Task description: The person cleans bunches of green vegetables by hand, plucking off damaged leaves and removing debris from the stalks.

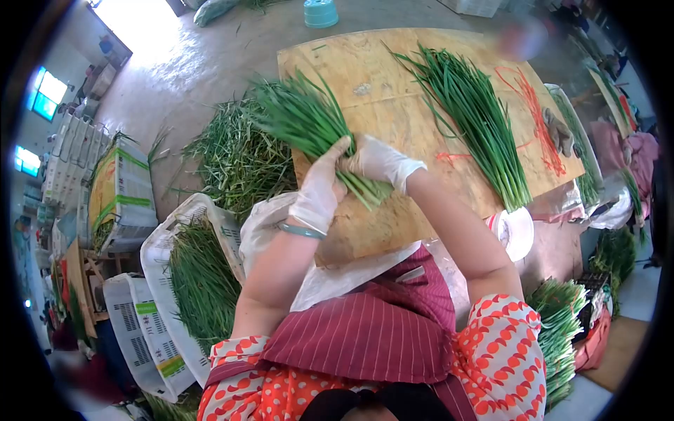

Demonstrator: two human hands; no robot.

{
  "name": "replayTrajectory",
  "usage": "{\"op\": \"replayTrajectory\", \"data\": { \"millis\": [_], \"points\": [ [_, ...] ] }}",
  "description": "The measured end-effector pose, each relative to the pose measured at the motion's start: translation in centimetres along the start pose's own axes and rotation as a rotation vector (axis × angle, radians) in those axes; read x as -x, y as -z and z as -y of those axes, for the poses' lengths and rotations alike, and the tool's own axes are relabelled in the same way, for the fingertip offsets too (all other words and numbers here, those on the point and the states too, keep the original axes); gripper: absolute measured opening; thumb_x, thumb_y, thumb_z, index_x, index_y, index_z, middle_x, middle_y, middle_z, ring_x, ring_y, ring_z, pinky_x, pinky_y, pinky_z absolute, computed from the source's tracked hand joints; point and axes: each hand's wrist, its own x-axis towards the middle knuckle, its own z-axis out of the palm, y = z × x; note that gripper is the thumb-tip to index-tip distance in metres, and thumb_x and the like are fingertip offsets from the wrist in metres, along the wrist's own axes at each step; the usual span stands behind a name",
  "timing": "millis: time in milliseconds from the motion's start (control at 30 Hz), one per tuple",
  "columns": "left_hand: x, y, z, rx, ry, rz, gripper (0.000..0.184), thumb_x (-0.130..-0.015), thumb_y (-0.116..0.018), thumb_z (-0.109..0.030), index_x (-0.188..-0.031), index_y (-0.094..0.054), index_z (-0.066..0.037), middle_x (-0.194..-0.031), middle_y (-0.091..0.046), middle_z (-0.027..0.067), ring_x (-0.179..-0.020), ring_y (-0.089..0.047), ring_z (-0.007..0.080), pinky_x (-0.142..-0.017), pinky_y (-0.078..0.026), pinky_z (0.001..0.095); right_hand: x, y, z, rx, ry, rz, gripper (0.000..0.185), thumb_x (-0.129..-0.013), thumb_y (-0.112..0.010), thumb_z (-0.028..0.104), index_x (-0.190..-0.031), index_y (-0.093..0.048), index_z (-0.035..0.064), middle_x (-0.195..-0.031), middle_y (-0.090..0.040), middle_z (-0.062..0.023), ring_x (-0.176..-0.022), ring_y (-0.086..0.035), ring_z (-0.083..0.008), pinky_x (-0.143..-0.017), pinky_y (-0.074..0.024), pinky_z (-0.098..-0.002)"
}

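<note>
Bunch of long, thin green stalks (309,130) held over the left part of the flat, pale brown wooden board (382,235), close to the left edge. Leafy tips pointing out past that edge, a bit blurry. Paler bottom ends pointing back toward the near edge.

White-gloved left hand (324,184), with a smooth grey-green bracelet (302,230) at the wrist: closed around the stalks, low down near the pale ends. White-gloved right hand (379,160): closed on the same stalks from the other side, right up beside the left hand.

Second, bigger bunch of dark green stalks (470,112) lying flat on the right half of the board, tips toward the far edge, pale ends poking over the near edge. Thin red strings (537,123) in a loose line along the right edge. Soft grey lump (559,133), maybe a glove but too small to be sure, near the near right corner.

Past the left edge, messy heap of green leaves (239,154) on the grey floor (196,63). Past the near left corner, white plastic basket with holes (156,263), full of more green stalks (200,274). Past the far edge, small round blue tub (321,14). Close to the near edge, wine-red apron with thin pale stripes (365,337).
</note>
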Motion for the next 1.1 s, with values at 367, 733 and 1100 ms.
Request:
{"op": "replayTrajectory", "data": {
  "millis": [367,733,1100],
  "points": [
    [2.9,-1.8,0.8,0.071,0.031,-0.106,0.026,-0.079,-0.063,-0.004,-0.103,-0.055,-0.008,-0.095,-0.060,0.0036,-0.083,-0.060,0.0191,-0.074,-0.054,0.0339,4.6,-0.9,-1.4,-0.167,-0.142,0.151,0.090,-0.056,-0.080,0.027,-0.126,-0.033,-0.0051,-0.099,-0.060,-0.0199,-0.088,-0.060,-0.0273,-0.075,-0.0475,-0.0322],
    [6.3,1.7,1.9,-1.313,-0.412,0.666,0.067,-0.079,-0.062,-0.030,-0.133,-0.031,-0.005,-0.134,-0.035,0.0165,-0.124,-0.033,0.0294,-0.103,-0.028,0.0412,7.7,4.3,1.2,-0.378,-0.193,-0.104,0.066,-0.068,-0.068,0.008,-0.125,-0.036,-0.0049,-0.090,-0.061,-0.0107,-0.069,-0.060,-0.0134,-0.055,-0.0496,-0.0247],
    [1.0,11.8,-18.4,-2.049,-0.771,-0.402,0.036,-0.081,-0.056,-0.026,-0.113,-0.056,-0.010,-0.115,-0.054,0.0134,-0.103,-0.052,0.0315,-0.088,-0.040,0.0387,4.8,-7.9,1.1,-0.694,-0.308,0.260,0.036,-0.071,-0.061,0.009,-0.105,-0.052,0.0010,-0.075,-0.061,-0.0081,-0.066,-0.060,-0.0150,-0.059,-0.0472,-0.0282]
  ]
}}
